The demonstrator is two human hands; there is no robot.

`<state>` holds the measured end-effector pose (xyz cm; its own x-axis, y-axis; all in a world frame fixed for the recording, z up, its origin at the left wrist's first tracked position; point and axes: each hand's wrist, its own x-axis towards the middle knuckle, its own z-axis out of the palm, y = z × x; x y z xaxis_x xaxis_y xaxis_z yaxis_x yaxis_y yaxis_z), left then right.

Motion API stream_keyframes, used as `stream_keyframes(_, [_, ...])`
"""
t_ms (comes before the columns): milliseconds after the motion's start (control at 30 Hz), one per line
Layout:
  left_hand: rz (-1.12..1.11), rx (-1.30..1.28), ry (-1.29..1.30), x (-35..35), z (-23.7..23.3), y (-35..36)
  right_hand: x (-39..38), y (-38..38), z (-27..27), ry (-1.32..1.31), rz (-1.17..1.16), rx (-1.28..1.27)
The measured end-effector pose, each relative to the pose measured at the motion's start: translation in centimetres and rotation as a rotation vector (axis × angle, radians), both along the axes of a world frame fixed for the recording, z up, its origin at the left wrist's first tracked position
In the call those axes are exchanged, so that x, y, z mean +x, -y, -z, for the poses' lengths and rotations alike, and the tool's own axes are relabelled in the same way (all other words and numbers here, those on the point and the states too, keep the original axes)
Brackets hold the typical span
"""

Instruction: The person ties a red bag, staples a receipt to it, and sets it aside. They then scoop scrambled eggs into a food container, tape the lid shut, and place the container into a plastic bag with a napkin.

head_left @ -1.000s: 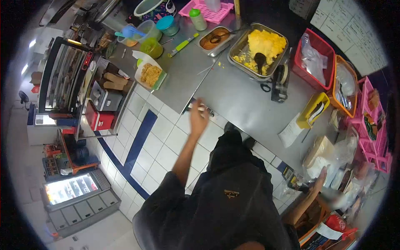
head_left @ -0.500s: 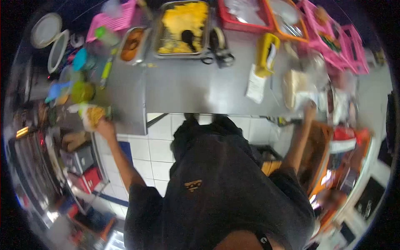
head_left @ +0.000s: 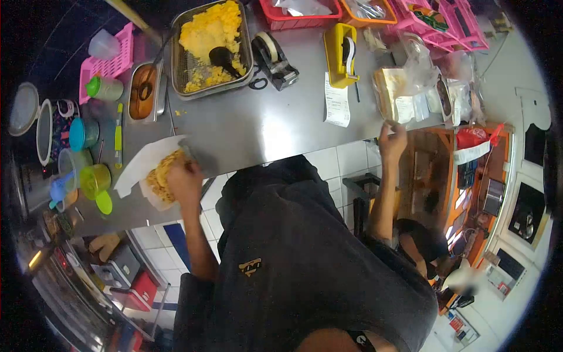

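Observation:
My left hand point(head_left: 185, 180) is closed at the right side of an open white paper food wrapper point(head_left: 153, 154), with its fingers over the edge. Yellow-brown food point(head_left: 159, 179) lies in the wrapper, partly behind the hand; its kind is hard to make out. The wrapper rests near the front edge of the metal table point(head_left: 234, 138). My right hand point(head_left: 392, 142) is at the table's front edge, fingers curled together, just below a stack of wrapping papers point(head_left: 384, 94). Whatever its fingertips hold, if anything, is hidden.
At the back stand a tray of yellow food point(head_left: 199, 85) with a black spoon, a metal pan of brown sauce point(head_left: 142, 97), a tape dispenser point(head_left: 278, 64) and a yellow dispenser point(head_left: 340, 58). A printed receipt point(head_left: 336, 105) lies right of centre. Jars and cups crowd the left.
My view has turned, shifting the table. My left hand and the food wrapper are farther right, closer to my body. My right hand has come left, away from the plastic packs.

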<state>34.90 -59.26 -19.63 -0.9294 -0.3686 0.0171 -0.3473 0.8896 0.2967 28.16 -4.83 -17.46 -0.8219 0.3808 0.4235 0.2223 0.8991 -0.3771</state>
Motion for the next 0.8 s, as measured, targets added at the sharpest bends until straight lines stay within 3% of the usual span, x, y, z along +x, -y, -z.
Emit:
stream_keyframes(67, [0.034, 0.172, 0.111, -1.2, -0.7, -3.5, 0.0, 2.0, -0.6, 0.1, 0.02, -0.186])
stream_keyframes(200, [0.183, 0.217, 0.031, -2.7, -2.0, -9.3, 0.0, 2.6, 0.0, 0.058, -0.109, -0.196])
stream_keyframes(267, [0.231, 0.319, 0.14, -3.8, -2.4, -11.5, -0.3, 2.3, -0.7, 0.07, -0.123, -0.237])
stream_keyframes(400, [0.353, 0.314, 0.172, -5.5, -2.9, -15.3, -4.0, -0.9, -6.1, -0.098, -0.022, -0.311])
stream_keyframes(533, [0.344, 0.256, 0.189, -6.9, -1.3, -19.0, -13.1, -10.0, -11.4, -0.35, -0.109, -0.121])
stream_keyframes(567, [0.342, 0.219, 0.148, -7.0, -0.7, -19.9, -16.2, -13.1, -11.1, -0.356, -0.094, -0.304])
stream_keyframes(633, [0.334, 0.258, 0.0, -7.8, -2.1, -22.4, -22.2, -17.0, -12.7, -0.434, -0.205, -0.211])
stream_keyframes(700, [0.298, 0.216, 0.04, -8.3, -2.6, -24.5, -27.7, -20.0, -13.8, -0.273, -0.186, -0.103])
stream_keyframes(800, [0.177, 0.247, 0.093, -8.9, -3.1, -27.0, -36.2, -23.6, -12.9, -0.277, -0.401, -0.046])
